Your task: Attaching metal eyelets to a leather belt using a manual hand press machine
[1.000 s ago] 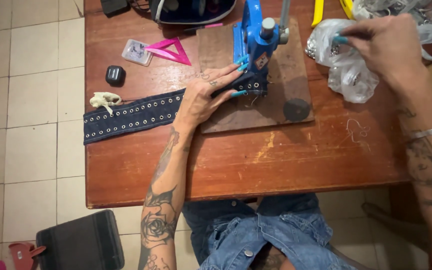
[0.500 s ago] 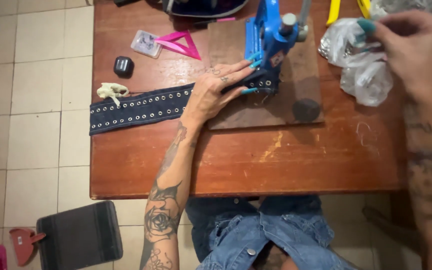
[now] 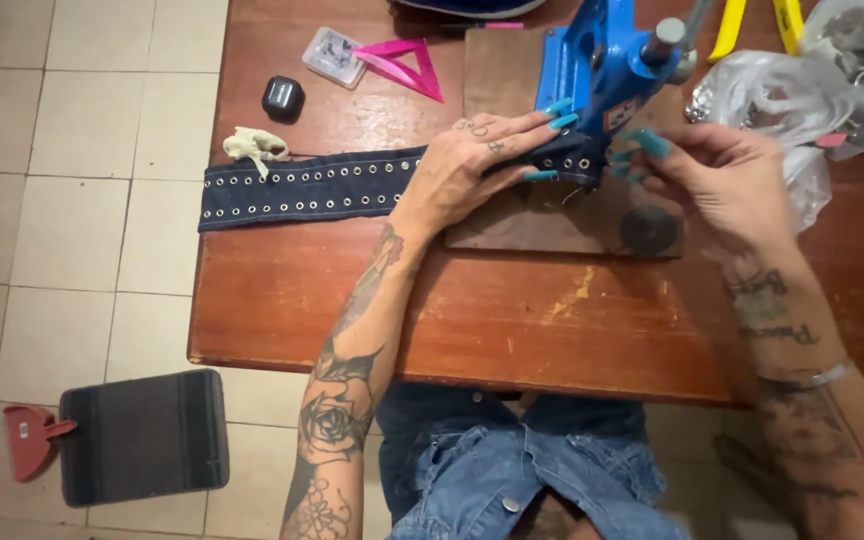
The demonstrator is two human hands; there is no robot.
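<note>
The left hand [image 3: 467, 165] lies flat on a dark denim strap [image 3: 312, 188] studded with two rows of metal eyelets, its fingers [image 3: 542, 125] spread and pressing the strap's end down under the head of a blue hand press [image 3: 602, 70]; they grip nothing, only pin the cloth. The strap runs from the press leftward across the wooden bench [image 3: 472, 310], its far end near the bench's left edge. The right hand [image 3: 717, 185] sits just right of the press, fingers curled loosely toward the strap's end at the die; whether they pinch a small piece cannot be told. The press stands on a dark wooden board [image 3: 552, 215], and a round black disc [image 3: 649, 230] rests on that board just below the right hand. A clear plastic bag [image 3: 802, 100] holding metal rings lies behind the right hand, with yellow handles [image 3: 727, 25] at the top edge. On the left part of the bench sit a pink triangle ruler [image 3: 402, 62], a small clear box [image 3: 335, 52], a black square case [image 3: 282, 97] and a pale lump [image 3: 255, 145] touching the strap's upper edge. On the tiled floor [image 3: 72, 200] lie a dark mat [image 3: 142, 435] and a red dustpan-like piece [image 3: 30, 438]. The press body hides the strap's tip
</note>
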